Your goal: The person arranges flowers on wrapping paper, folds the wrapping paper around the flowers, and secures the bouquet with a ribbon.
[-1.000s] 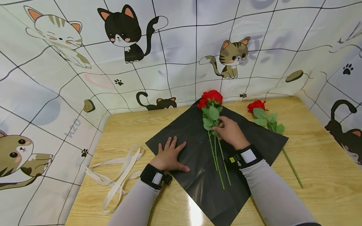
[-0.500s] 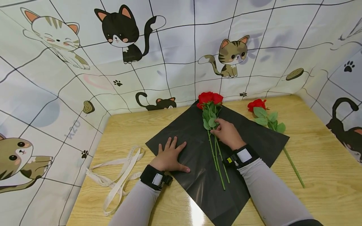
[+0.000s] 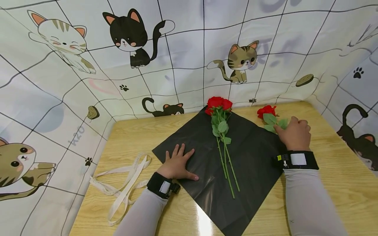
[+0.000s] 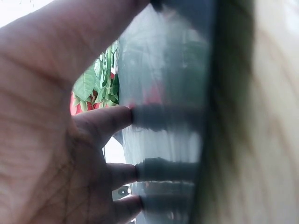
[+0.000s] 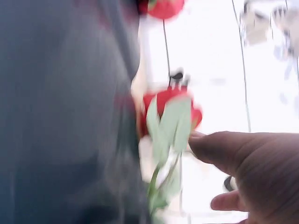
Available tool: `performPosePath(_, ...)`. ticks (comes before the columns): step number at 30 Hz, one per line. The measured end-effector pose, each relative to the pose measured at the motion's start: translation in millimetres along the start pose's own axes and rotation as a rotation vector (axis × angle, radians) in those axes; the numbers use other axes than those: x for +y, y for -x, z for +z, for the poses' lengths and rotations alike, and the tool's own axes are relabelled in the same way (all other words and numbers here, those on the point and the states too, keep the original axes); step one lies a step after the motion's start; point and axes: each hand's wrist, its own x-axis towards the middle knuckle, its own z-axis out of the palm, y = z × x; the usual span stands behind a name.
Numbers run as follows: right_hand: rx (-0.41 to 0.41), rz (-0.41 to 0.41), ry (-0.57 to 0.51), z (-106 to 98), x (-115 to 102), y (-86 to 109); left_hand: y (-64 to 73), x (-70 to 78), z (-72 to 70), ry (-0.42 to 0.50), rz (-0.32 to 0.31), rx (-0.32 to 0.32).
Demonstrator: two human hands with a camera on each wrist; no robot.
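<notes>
My left hand (image 3: 177, 164) lies flat with spread fingers on the left corner of a black wrapping sheet (image 3: 203, 183). In the left wrist view its fingertips touch the shiny sheet. Several red roses (image 3: 218, 105) lie bunched on the sheet, their green stems (image 3: 225, 164) pointing toward me. At the right, my right hand (image 3: 295, 134) hovers at the leaves of a single red rose (image 3: 266, 112), hiding most of its stem. In the right wrist view the thumb is by this rose's leaves (image 5: 175, 123), apart from the other fingers, with no stem visibly pinched.
A loose heap of cream ribbon (image 3: 127, 186) lies on the wooden table (image 3: 339, 183) left of my left hand. A cloth printed with cartoon cats (image 3: 189, 49) hangs behind the table and along its sides.
My right hand has let go of the bunched roses and moved right to the single rose. The bunch stays lying on the sheet. My left hand has not moved.
</notes>
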Motion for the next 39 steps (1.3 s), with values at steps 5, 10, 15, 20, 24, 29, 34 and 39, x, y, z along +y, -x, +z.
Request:
performPosePath(5,-0.122,0.026,0.038,0.9,23.4,-3.6,1.3,-0.2,-1.4,0.003,0.000,0.005)
performPosePath(10,-0.110,-0.018,0.057,4.1,31.1,-5.4,2.5,1.1,-1.8,0.015,0.008,0.002)
performPosePath(15,-0.074,-0.034,0.040,1.1,43.4,-10.0,2.9,3.2,-3.8,0.024,0.009,0.006)
performPosePath(20,-0.106,0.058,0.022,-6.7,54.4,-12.3,1.5,4.4,-4.8,0.013,0.006,0.005)
performPosePath(24,-0.118,0.082,0.001,-10.0,60.2,-11.8,1.2,4.3,-5.2,0.014,0.003,0.002)
performPosePath(29,-0.067,0.044,-0.057,-11.6,61.6,-11.6,2.0,2.7,-3.9,0.024,0.003,0.004)
performPosePath(34,0.000,0.039,-0.195,-25.6,42.4,-9.8,0.7,1.2,-0.6,0.022,0.001,0.003)
performPosePath(39,0.048,0.021,-0.331,-53.2,1.7,3.3,0.6,1.8,-0.3,0.021,0.004,0.003)
